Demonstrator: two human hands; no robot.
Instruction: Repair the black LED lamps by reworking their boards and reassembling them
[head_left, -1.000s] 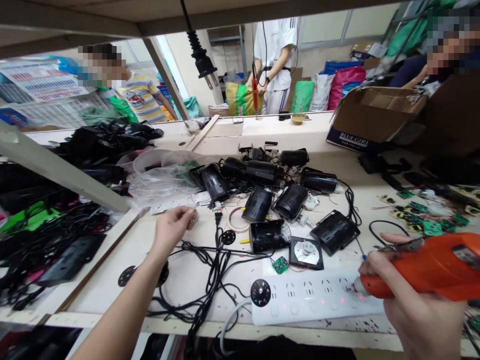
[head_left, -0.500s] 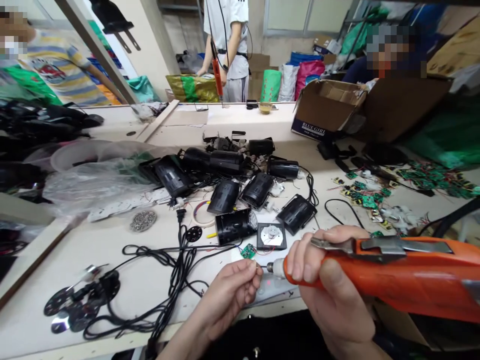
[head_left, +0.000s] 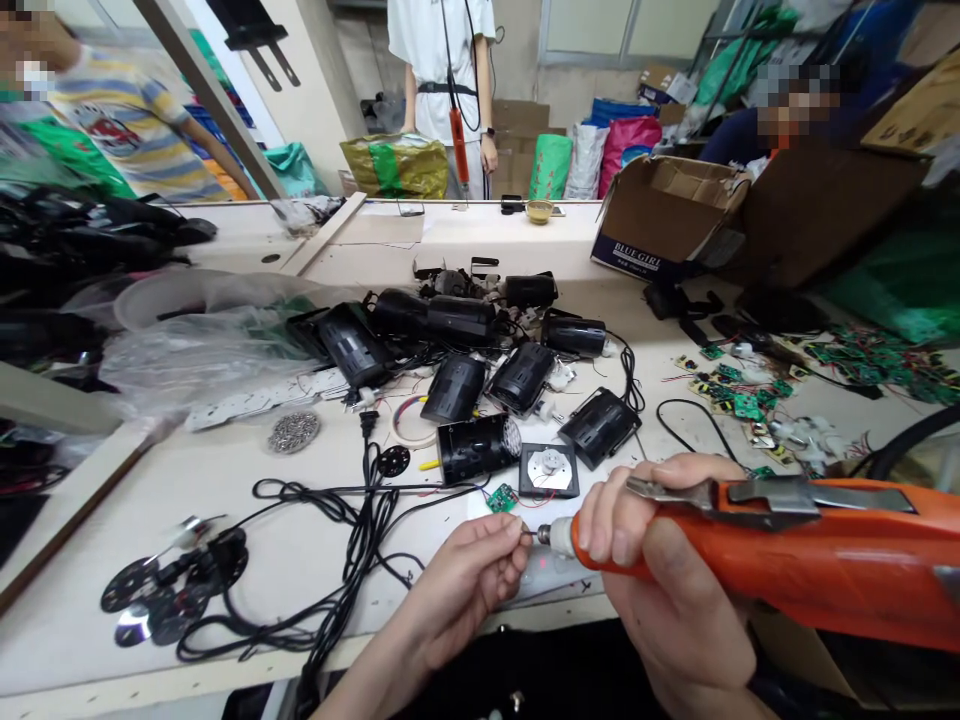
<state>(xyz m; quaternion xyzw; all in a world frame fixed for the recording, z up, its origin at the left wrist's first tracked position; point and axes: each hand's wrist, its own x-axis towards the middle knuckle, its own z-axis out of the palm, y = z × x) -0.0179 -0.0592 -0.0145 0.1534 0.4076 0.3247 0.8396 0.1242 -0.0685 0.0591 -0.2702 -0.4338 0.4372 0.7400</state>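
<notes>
My right hand [head_left: 679, 575] is wrapped round an orange electric screwdriver [head_left: 832, 560], held level with its bit pointing left. At the bit's tip, the fingers of my left hand [head_left: 487, 560] are pinched together; whatever is between them is too small to make out. Just beyond the fingertips lies a small green circuit board [head_left: 501, 498], with thin wires running from it. A square black part with a silver motor-like disc [head_left: 549, 468] sits behind the bit. Beside it a black cylindrical housing [head_left: 472, 448] rests on its side, a yellow piece sticking out of its left end.
More black housings [head_left: 454, 388] cover the table's middle. A coiled black cable [head_left: 367, 530], a pile of screws [head_left: 294, 432] and black discs [head_left: 176, 600] lie left. Circuit boards [head_left: 750, 405] and an open cardboard box [head_left: 660, 215] are right. Co-workers are across the table.
My view has shifted slightly, so the table appears a little further right. Both hands keep nearly the same pose. Across the table, a person's hand has come off a hanging orange screwdriver.
</notes>
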